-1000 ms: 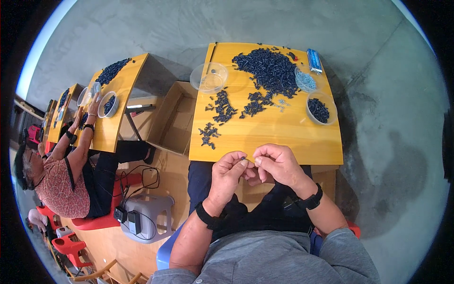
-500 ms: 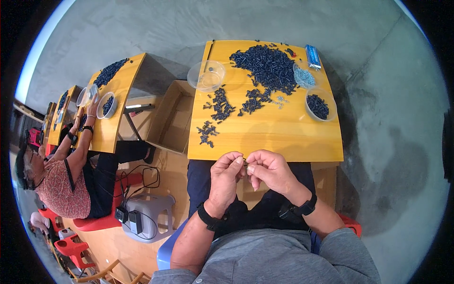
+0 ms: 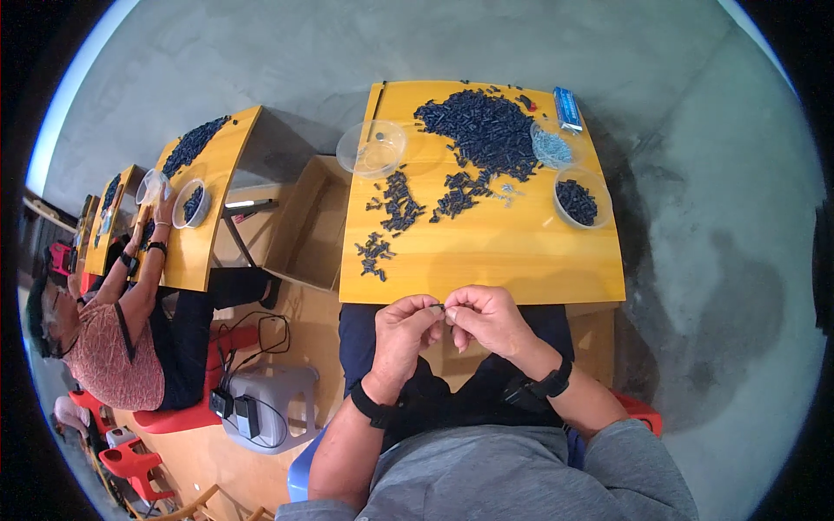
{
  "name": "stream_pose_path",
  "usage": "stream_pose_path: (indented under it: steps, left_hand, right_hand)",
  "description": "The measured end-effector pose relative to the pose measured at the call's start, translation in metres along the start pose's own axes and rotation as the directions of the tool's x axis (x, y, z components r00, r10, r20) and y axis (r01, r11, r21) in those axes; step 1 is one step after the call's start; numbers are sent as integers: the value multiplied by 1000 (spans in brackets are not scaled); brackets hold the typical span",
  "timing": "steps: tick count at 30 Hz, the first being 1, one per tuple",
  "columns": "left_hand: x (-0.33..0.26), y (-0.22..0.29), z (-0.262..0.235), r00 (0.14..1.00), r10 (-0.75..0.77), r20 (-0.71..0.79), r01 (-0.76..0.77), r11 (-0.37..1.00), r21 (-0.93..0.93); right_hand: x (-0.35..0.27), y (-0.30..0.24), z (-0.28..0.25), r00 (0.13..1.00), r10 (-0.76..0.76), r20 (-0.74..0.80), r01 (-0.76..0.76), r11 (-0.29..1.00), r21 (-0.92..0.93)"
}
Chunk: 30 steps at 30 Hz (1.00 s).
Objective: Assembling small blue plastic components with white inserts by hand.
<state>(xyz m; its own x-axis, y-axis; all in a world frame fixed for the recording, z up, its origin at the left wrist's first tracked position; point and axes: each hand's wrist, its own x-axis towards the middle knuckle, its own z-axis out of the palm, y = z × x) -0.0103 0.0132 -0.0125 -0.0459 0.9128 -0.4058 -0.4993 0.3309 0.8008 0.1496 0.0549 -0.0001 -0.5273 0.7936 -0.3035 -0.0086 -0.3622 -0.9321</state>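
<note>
Over my lap, just off the table's front edge, my left hand [image 3: 401,334] and my right hand [image 3: 491,321] meet at the fingertips. A small black piece [image 3: 439,306] is pinched by the left thumb and forefinger. My right thumb and forefinger are closed right beside it; what they grip, if anything, is too small to tell. Similar short black tube-like pieces lie in a big heap [image 3: 482,130], with smaller clusters [image 3: 400,204] nearer me. A round clear tub [image 3: 577,200] holds more of them. Another clear tub [image 3: 551,146] contains tiny pale-blue metallic parts.
The yellow table [image 3: 486,269] also carries a clear tub [image 3: 354,161] at the left, a blue box [image 3: 567,108] and loose silvery parts [image 3: 506,193]. A cardboard box [image 3: 306,234] stands left of it. A co-worker [image 3: 122,347] sits at another table; a grey stool [image 3: 278,395] stands between.
My hands have drawn slightly closer at the fingertips, hiding more of the black piece. The whole view has shifted a little. The co-worker's hands have moved near a tub.
</note>
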Motion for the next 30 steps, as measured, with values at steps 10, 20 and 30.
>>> stream_pose_path:
  steps: [10,20,30]
  left_hand:
    - [-4,0,0,1000,-27,-3,27,989,144]
    - [-10,-1,4,987,-100,123,56,944,325]
    - [-8,2,-2,979,-84,185,27,956,293]
  right_hand:
    - [0,3,0,1000,9,-14,-10,999,-31]
    - [-5,0,-2,1000,-9,28,10,999,-37]
    - [-2,-9,0,997,-45,62,46,999,-26]
